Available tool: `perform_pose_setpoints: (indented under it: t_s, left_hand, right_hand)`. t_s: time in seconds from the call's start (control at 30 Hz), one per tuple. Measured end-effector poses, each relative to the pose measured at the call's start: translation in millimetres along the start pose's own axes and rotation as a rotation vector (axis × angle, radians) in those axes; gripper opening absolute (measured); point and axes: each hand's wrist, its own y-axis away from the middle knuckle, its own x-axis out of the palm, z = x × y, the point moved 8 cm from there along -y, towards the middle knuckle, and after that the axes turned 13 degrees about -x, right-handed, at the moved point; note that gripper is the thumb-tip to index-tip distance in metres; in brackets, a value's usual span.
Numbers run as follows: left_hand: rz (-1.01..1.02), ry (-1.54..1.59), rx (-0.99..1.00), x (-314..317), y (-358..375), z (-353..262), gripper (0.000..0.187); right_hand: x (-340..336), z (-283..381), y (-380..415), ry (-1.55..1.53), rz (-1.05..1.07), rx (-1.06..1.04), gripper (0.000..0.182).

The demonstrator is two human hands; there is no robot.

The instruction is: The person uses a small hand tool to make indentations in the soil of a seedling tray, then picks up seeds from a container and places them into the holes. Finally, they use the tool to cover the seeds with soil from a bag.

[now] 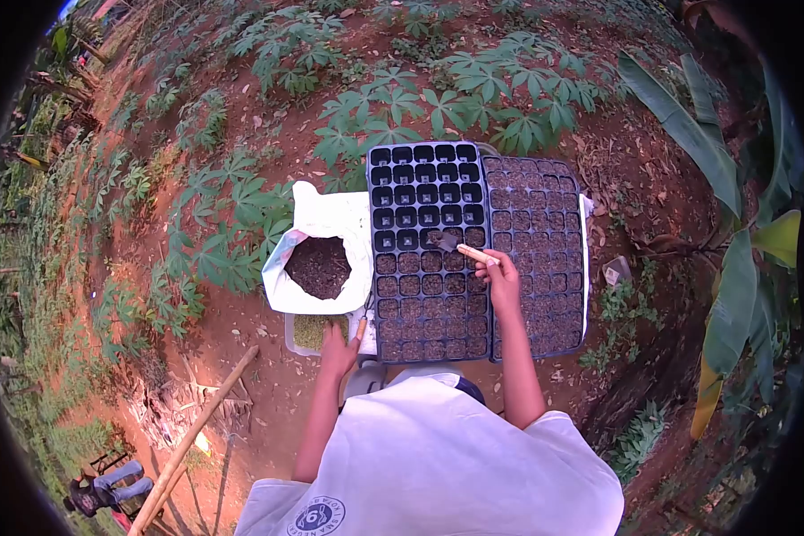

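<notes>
My right hand (502, 279) is closed around the wooden handle of a small trowel (478, 255). Its dark blade lies over a cell of the black seedling tray (372, 192), with dark soil at the tip. Upper cells of this tray look empty; the lower ones hold soil. My left hand (338, 350) is at the clear plastic container (289, 335) of greenish-yellow grains, fingers stretched toward it and thumb apart. Right beside that thumb is the wooden handle of another small tool (361, 328). Above the container stands an open white sack (281, 288) of dark soil (318, 267).
A second seedling tray (538, 259), filled with soil, adjoins the first on the right. Leafy plants (389, 107) grow beyond the trays, and banana leaves (688, 134) hang at right. A wooden pole (201, 429) slants at lower left, near another person (103, 491).
</notes>
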Motion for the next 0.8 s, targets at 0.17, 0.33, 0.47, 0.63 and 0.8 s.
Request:
perform_pose_setpoints:
  t_s: [0.17, 0.33, 0.47, 0.63, 0.8]
  left_hand:
    - [-0.029, -0.088, 0.015, 7.6, 3.5, -2.1, 0.065]
    - [-0.021, -0.037, -0.001, 8.5, -2.4, 4.8, 0.061]
    - [-0.018, -0.001, -0.045, 4.4, -2.9, 3.5, 0.058]
    - [-0.038, 0.025, -0.062, 1.8, -2.1, 3.8, 0.057]
    - [-0.066, 0.046, -0.066, 1.7, -0.3, 2.0, 0.056]
  right_hand:
    - [19.1, 7.4, -23.7, 0.278, 0.142, -0.101, 0.021]
    - [53.1, 53.4, -31.9, 0.531, 0.349, -0.312, 0.023]
    - [66.1, 63.9, -37.2, 0.580, 0.423, -0.388, 0.022]
    - [68.7, 79.5, -42.1, 0.514, 0.422, -0.470, 0.018]
    - [73.7, 74.4, -41.1, 0.613, 0.492, -0.595, 0.017]
